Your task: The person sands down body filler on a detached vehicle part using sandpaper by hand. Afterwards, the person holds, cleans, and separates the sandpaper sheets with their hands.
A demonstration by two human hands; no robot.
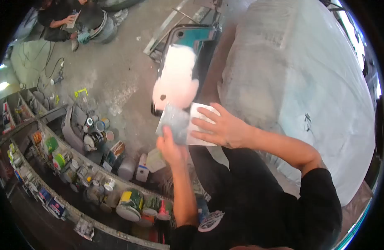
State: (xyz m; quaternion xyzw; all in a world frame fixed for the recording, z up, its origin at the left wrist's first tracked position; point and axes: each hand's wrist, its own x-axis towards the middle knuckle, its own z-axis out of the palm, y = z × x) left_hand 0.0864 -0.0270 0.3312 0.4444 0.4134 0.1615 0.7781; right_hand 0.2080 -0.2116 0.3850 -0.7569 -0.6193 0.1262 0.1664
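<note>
A flat grey sheet (pixel 173 121) with a white section (pixel 202 127) on its right is held up before my body; I cannot tell whether this is one folded sheet or two pieces. My left hand (pixel 173 150) grips the grey section at its lower edge, thumb on top. Across the white section lie the spread fingers of my right hand (pixel 223 127), its thumb hidden. Just beyond the sheet is a dark and teal panel (pixel 190 37), its middle coated with a pale pinkish-white layer (pixel 177 77) that has a small dark hole near its lower end.
A metal stand (pixel 167 27) is at the panel's far end. To the right bulks a large form under a pale cover (pixel 316 91). Shelving (pixel 113 179) with several cans curves along the left. At the far left, a person (pixel 58 21) sits beside a bucket (pixel 104 31).
</note>
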